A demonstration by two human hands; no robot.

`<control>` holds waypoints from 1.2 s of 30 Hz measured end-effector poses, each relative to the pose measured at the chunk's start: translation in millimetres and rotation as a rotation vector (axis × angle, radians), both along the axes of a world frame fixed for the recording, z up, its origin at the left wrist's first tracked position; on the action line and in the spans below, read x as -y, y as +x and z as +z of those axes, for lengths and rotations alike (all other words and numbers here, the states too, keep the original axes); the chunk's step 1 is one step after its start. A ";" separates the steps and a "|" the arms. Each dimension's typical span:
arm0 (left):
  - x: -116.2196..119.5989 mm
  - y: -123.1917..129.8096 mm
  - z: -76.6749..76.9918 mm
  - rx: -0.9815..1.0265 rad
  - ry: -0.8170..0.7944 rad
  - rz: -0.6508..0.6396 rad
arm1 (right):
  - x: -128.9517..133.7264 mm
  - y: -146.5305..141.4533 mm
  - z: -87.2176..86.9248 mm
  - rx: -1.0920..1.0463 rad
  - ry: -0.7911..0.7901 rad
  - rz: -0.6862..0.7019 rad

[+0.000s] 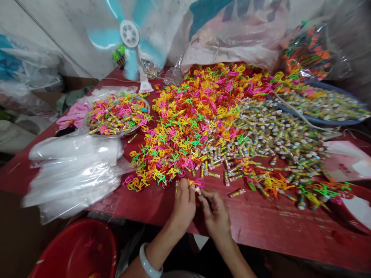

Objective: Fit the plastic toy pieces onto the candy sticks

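My left hand (184, 204), with a pale bangle (147, 262) on its wrist, is closed on a small orange and pink plastic piece (198, 183) near the table's front edge. Just right of it, my right hand (215, 212) pinches a small candy tube (199, 191) whose end meets that piece. Beyond both hands spreads a big heap of coloured plastic pieces (176, 131). To its right lies a pile of small wrapped tubes (272, 131). One loose tube (237, 193) rests to the right of my right hand.
Clear plastic bags (75, 170) and a filled bowl (147, 112) are at the left. A blue fan (129, 34) stands at the back. A blue basin (344, 122) and a red container (348, 220) are at the right. Below left is a red tub (78, 247).
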State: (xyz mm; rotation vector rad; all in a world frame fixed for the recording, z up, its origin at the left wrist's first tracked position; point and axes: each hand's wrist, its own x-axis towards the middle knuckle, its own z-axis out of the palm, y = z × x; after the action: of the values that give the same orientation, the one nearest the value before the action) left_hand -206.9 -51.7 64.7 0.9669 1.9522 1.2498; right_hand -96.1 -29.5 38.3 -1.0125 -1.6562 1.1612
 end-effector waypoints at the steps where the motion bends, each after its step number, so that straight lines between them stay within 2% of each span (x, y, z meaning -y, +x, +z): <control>1: -0.3 0.5 1.0 -0.017 0.002 -0.018 | -1.3 0.3 0.8 -0.022 -0.044 -0.007; 4: -0.3 2.6 4.7 -0.031 0.001 -0.061 | -6.0 0.6 5.7 -0.112 -0.176 -0.008; 7: 0.6 4.5 6.4 -0.053 -0.007 -0.085 | -8.5 1.1 9.1 -0.138 -0.231 0.011; 10: 1.1 4.7 5.1 -0.089 -0.006 -0.088 | -6.9 1.8 7.5 -0.099 -0.170 0.038; 17: -0.8 -0.7 -0.6 -0.167 -0.072 -0.100 | 7.7 -0.3 4.1 0.031 0.131 0.022; 19: -2.6 0.8 -0.1 -0.148 -0.064 -0.110 | 10.1 -0.8 3.8 0.038 0.154 0.027; 22: -6.3 5.3 5.2 -0.108 -0.003 -0.124 | 2.5 5.9 3.3 0.073 0.083 0.009; 25: -7.7 1.6 13.3 -0.093 0.078 -0.148 | -24.1 28.1 8.1 0.105 0.034 -0.124; 28: -3.6 -18.3 16.5 -0.156 0.107 -0.032 | -53.9 57.0 19.0 0.225 0.234 -0.393; 29: -1.8 -27.0 15.7 -0.196 0.105 0.020 | -59.0 63.4 22.0 0.295 0.316 -0.428; 31: 0.0 -43.1 11.9 -0.298 0.106 0.090 | -57.1 65.5 23.4 0.409 0.396 -0.339; 34: -5.5 -55.8 4.3 -0.480 0.118 0.103 | -31.4 43.4 10.8 0.405 0.333 0.027; 36: -13.4 -56.9 0.1 -0.579 0.095 0.080 | -13.8 23.2 -2.2 0.381 0.318 0.183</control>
State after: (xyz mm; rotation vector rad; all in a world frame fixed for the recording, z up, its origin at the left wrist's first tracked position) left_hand -263.8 -38.3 64.8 1.4329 2.3991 1.2032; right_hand -72.9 -15.7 36.1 -0.9292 -2.1927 0.8102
